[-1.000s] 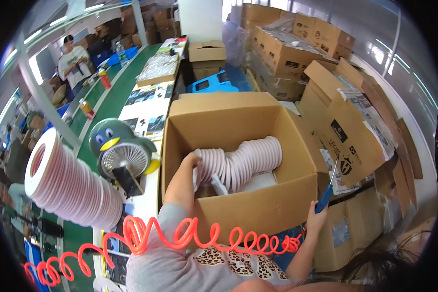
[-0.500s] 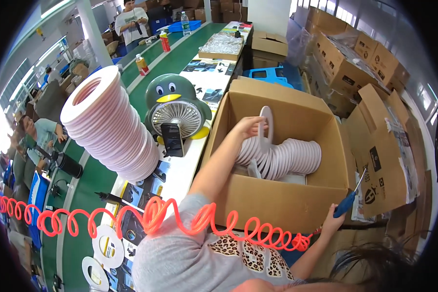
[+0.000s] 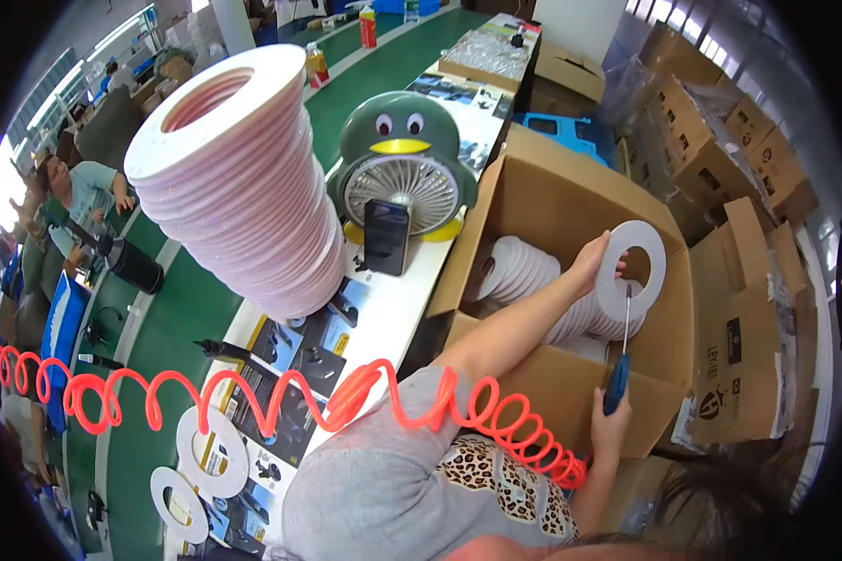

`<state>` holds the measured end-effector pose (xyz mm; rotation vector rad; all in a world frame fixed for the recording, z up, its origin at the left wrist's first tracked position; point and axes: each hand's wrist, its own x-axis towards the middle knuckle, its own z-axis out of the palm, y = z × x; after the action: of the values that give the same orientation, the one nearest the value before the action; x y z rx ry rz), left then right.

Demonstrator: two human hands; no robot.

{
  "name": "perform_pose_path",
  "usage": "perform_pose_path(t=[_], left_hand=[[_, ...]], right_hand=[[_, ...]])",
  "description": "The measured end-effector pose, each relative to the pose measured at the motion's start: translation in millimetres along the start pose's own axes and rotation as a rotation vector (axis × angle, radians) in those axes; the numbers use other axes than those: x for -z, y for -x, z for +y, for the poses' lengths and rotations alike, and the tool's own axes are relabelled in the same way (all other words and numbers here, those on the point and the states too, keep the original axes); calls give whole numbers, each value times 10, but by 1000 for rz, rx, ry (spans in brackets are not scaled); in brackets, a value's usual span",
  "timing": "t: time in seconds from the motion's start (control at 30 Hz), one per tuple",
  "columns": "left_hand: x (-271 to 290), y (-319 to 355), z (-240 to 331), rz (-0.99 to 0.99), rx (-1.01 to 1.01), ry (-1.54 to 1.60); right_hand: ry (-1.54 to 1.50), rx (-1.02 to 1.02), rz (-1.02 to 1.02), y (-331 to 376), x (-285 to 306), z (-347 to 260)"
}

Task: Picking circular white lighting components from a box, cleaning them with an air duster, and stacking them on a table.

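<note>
My left hand reaches into an open cardboard box and is closed on the edge of a flat white ring, held upright above the box's inside. A row of more white rings lies packed in the box below it. My right hand grips a blue-handled screwdriver at the box's near wall. Its shaft points up toward the ring.
A tall leaning stack of white rings stands on the green bench, beside a penguin-shaped fan with a black phone leaning on it. A red coiled hose crosses my chest. Cartons crowd the right; other people sit far left.
My left hand has lifted one ring out of the row and raised it to the right. The right hand with the screwdriver has come up closer to the ring.
</note>
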<state>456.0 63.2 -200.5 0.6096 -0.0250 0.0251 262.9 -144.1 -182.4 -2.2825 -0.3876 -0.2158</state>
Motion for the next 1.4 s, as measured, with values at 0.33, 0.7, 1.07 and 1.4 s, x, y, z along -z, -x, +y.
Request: perform_pose_path(t=[0.33, 0.7, 1.07, 1.4], left_hand=[[327, 23, 212, 197, -51, 54], [353, -14, 117, 117, -86, 298], [341, -25, 90, -26, -55, 290], [572, -59, 210, -95, -61, 291]], right_hand=[[100, -17, -105, -2, -368, -195], [243, -47, -81, 145, -494, -170], [180, 14, -82, 84, -475, -406], [253, 26, -94, 26, -382, -340]])
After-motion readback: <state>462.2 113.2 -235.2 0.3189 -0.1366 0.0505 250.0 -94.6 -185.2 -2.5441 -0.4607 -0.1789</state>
